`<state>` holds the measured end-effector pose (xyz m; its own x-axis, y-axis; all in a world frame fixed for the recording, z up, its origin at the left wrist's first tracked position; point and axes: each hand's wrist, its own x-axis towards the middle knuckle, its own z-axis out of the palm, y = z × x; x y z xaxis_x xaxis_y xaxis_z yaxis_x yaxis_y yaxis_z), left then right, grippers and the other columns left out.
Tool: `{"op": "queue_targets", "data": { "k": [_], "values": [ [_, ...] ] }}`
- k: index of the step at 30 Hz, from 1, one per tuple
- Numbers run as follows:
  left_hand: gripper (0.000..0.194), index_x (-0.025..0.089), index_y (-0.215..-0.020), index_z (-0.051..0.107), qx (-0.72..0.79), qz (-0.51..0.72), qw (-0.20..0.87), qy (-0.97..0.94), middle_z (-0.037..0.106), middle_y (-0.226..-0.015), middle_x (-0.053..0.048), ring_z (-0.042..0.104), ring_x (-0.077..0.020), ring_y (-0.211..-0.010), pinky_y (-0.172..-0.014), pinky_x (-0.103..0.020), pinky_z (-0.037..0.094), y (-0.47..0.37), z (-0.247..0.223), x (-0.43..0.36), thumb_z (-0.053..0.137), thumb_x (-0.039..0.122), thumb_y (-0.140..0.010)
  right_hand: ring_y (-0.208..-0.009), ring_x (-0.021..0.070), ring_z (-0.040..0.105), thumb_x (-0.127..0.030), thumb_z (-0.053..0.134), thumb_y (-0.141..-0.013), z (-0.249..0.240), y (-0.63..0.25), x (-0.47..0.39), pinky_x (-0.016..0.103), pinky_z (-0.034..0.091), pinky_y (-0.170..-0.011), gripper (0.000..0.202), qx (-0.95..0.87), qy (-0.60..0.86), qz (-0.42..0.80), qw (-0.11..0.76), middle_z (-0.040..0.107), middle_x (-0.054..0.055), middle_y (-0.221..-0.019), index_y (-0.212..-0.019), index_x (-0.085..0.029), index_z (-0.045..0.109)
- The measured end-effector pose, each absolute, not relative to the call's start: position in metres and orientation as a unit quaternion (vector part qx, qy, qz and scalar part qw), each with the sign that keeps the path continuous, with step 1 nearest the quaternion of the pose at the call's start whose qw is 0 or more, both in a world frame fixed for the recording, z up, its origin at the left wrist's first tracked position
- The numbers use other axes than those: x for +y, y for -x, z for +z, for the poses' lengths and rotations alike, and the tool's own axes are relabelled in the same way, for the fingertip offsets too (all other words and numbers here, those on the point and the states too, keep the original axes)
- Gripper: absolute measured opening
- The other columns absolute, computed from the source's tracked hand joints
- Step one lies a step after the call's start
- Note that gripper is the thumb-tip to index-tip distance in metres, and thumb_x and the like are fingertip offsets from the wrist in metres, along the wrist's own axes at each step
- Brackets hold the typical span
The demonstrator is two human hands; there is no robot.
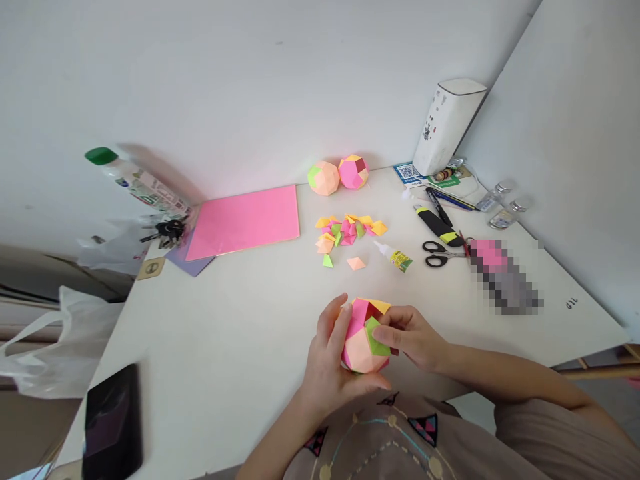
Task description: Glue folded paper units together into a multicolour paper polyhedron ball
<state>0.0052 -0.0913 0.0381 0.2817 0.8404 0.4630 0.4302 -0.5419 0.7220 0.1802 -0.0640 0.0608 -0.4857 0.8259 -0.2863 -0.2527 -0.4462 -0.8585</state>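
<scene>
A paper ball (pixel 363 351) of pink, peach, green and orange folded pieces is held above the table near my body. My left hand (pixel 325 353) cups it from the left and below, thumb under its lower side. On the right, my right hand (pixel 413 337) pinches a green piece (pixel 376 335) at the ball's side, thumb outside and the other fingers partly hidden behind it. A gap shows at the ball's top. Beyond the hands lie a pile of small folded paper pieces (pixel 346 230), a single peach piece (pixel 357 263) and a glue bottle (pixel 395 256).
Two paper balls (pixel 324 179) stand against the wall. Pink paper sheets (pixel 245 223) and a green-capped bottle (pixel 143 185) are at left, a black phone (pixel 113 427) at front left. Scissors (pixel 440 254), a utility knife (pixel 437 225) and small jars (pixel 506 215) lie at right.
</scene>
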Motion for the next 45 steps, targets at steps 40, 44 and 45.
{"op": "queue_targets", "data": {
  "k": [40, 44, 45],
  "values": [
    [0.087, 0.022, -0.141, 0.020, 0.461, 0.311, 0.169, -0.814, 0.036, -0.128, -0.019, 0.050, -0.0317, -0.110, -0.076, -0.044, 0.055, -0.0089, 0.0391, -0.0933, 0.067, 0.042, -0.070, -0.052, 0.0070, 0.039, -0.043, 0.066, -0.075, 0.0678, -0.1785, -0.0647, 0.022, 0.031, -0.048, 0.037, -0.495, 0.442, 0.676, 0.320, 0.047, -0.004, -0.054, -0.057, -0.014, 0.053],
    [0.084, 0.024, -0.140, 0.021, 0.464, 0.303, 0.169, -0.815, 0.036, -0.128, -0.019, 0.051, -0.0316, -0.108, -0.074, -0.043, 0.055, -0.0085, 0.0407, -0.0934, 0.066, 0.041, -0.071, -0.052, 0.0071, 0.039, -0.043, 0.067, -0.075, 0.0661, -0.1786, -0.0648, 0.022, 0.032, -0.048, 0.037, -0.494, 0.446, 0.677, 0.314, 0.046, -0.004, -0.053, -0.056, -0.015, 0.052],
    [0.083, 0.024, -0.140, 0.020, 0.464, 0.300, 0.170, -0.816, 0.037, -0.128, -0.019, 0.052, -0.0315, -0.108, -0.074, -0.043, 0.056, -0.0085, 0.0412, -0.0933, 0.066, 0.041, -0.072, -0.052, 0.0073, 0.039, -0.043, 0.067, -0.075, 0.0655, -0.1786, -0.0649, 0.022, 0.032, -0.048, 0.037, -0.492, 0.446, 0.678, 0.315, 0.046, -0.004, -0.054, -0.056, -0.015, 0.053]
  ]
}}
